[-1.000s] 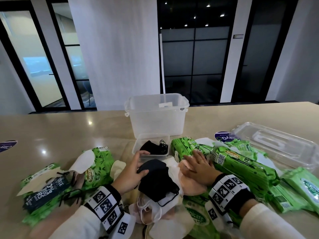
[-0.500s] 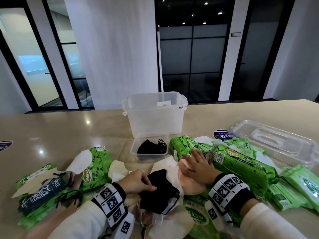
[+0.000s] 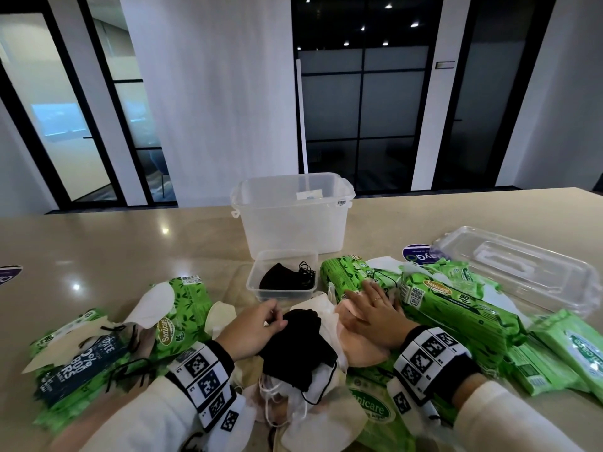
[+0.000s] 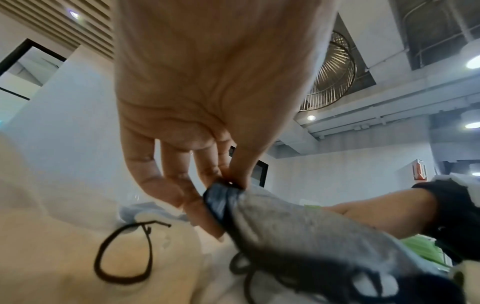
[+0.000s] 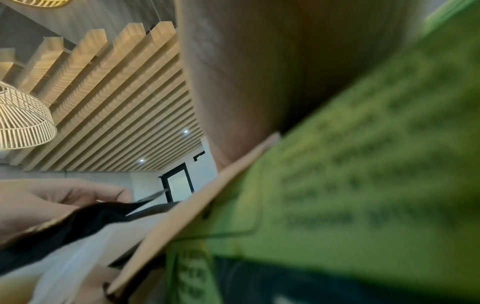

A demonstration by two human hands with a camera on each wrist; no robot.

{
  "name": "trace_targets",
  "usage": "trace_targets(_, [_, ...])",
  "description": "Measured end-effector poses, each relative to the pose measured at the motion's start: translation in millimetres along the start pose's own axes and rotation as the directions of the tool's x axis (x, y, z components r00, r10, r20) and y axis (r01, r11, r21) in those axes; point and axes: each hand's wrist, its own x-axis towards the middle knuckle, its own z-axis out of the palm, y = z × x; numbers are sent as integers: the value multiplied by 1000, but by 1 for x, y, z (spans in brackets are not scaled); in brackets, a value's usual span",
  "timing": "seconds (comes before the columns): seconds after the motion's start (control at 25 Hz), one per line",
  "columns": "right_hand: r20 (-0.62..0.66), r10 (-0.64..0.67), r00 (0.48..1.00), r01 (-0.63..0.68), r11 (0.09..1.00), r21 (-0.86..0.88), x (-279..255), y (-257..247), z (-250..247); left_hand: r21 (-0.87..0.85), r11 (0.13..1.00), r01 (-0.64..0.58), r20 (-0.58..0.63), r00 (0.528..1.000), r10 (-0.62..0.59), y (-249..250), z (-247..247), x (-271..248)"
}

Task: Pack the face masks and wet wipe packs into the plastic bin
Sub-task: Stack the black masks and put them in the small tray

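Right now I am pinching the near edge of a black face mask (image 3: 295,347) between the thumb and fingertips of my left hand (image 3: 253,331); the left wrist view is showing that pinch closing on the folded fabric (image 4: 226,197). That mask is lying on top of a heap of white and peach masks at the front of the table (image 3: 114,243), with its ear loop trailing down into the pile. My right hand (image 3: 372,311) is lying flat with fingers spread, holding nothing, pressing down on a peach mask (image 3: 365,350) beside a green wet wipe pack (image 3: 456,311). Further back, a small clear tray (image 3: 282,290) is holding more black masks, and the plastic bin (image 3: 293,216) is standing behind it, apparently holding nothing yet. I am judging that the dangling loop could be snagging the white masks underneath and dragging them along, and that so thin a pinch could be slipping off the fabric before I am reaching the bin
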Motion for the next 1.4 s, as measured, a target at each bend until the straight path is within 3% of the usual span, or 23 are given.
trace_targets(0.12, [1, 0, 1000, 0, 1000, 6, -1, 0, 1, -62, 997, 44, -18, 999, -46, 3, 3, 1])
trace_targets(0.24, [-2, 2, 1000, -2, 1000, 10, 0, -1, 1, -144, 983, 112, 151, 984, -90, 6, 1, 0])
trace_targets(0.36, [-1, 3, 1000, -3, 1000, 14, -1, -1, 0, -39, 999, 16, 209, 978, -8, 2, 4, 3])
trace_targets(0.56, [6, 0, 1000, 0, 1000, 22, -1, -1, -1, -65, 998, 0, 133, 991, 9, 0, -4, 8])
trace_targets(0.72, [9, 3, 1000, -3, 1000, 28, -3, -1, -2, 23, 998, -53, 178, 983, 49, 7, -16, 11])
trace_targets(0.8, [1, 6, 1000, -6, 1000, 18, -4, -1, -1, 68, 997, -45, 106, 994, 38, 12, -22, 14])
trace_targets(0.88, [2, 5, 1000, -5, 1000, 13, -5, -1, 0, 39, 999, -29, -58, 998, 32, 17, -33, 19])
trace_targets(1.0, [-9, -22, 1000, 23, 999, 37, -4, -1, 1, -12, 999, 48, -282, 958, -50, 25, -55, 41])
trace_targets(1.08, [-20, -33, 999, 33, 999, 20, -2, 0, 3, -64, 988, 143, -316, 936, -156, 26, -69, 63])
trace_targets(1.2, [-23, -37, 999, 37, 999, 9, -1, 0, 4, -84, 960, 267, -269, 922, -280, 17, -79, 102])
trace_targets(1.4, [-25, -39, 999, 39, 999, 4, -1, 0, 6, -93, 931, 352, -155, 919, -363, 3, -83, 157])
